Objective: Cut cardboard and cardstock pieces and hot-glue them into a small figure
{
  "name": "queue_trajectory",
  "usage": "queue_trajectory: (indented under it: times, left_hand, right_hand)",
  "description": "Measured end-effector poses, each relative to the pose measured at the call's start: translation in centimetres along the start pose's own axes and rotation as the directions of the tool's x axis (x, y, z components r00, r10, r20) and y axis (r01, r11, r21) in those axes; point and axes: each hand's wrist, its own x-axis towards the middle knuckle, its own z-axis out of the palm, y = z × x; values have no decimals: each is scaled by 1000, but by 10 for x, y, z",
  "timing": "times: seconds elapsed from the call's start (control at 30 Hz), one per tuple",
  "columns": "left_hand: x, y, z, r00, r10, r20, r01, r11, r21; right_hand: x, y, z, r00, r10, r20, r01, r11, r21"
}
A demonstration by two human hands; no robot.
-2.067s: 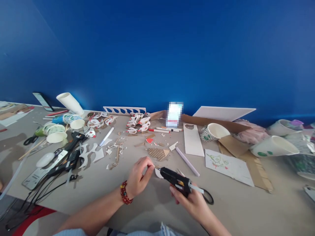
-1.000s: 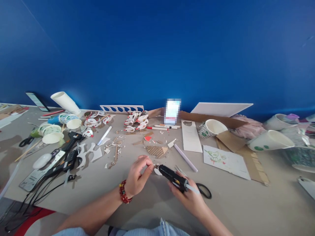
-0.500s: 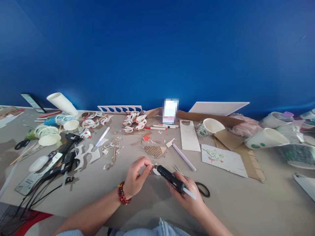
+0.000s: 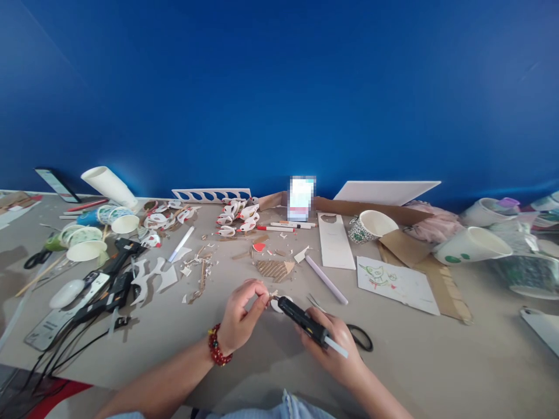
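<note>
My right hand is closed around a black hot glue gun, with a pale glue stick poking out of its rear end. The gun's nozzle points left, close to the fingertips of my left hand. Thumb and forefinger of that left hand are pinched together on a tiny piece that I cannot make out. Just under the nozzle lies a small white cut-out, partly covered by the gun. Scissors with black handles lie beside my right hand, partly hidden by it.
Corrugated cardboard and a lilac marker lie ahead of my hands. Several white-and-red bird shapes stand farther back. To the left are more glue guns with cables; to the right, a drawing and a patterned paper cup.
Both hands stay almost in place. The nozzle has shifted very slightly left and down beside my left fingertips.
</note>
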Motion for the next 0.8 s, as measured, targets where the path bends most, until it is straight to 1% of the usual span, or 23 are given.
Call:
queue_trajectory:
  times: [0.17, 0.3, 0.5, 0.8]
  left_hand:
    - [-1, 0, 1, 1000, 12, -1, -12, 1000, 2]
    - [0, -1, 0, 1000, 28, 0, -28, 999, 26]
    - [1, -1, -1, 995, 104, 9, -105, 992, 72]
    - [0, -3, 1, 996, 85, -10, -84, 994, 74]
  right_hand:
    - [0, 2, 0, 998, 1, -56, -2, 1000, -10]
    - [-5, 5, 4, 995, 61, -81, -56, 997, 56]
    - [-9, 9, 9, 986, 141, -84, -129, 982, 134]
    - [-6, 6, 5, 990, 129, -56, -122, 985, 120]
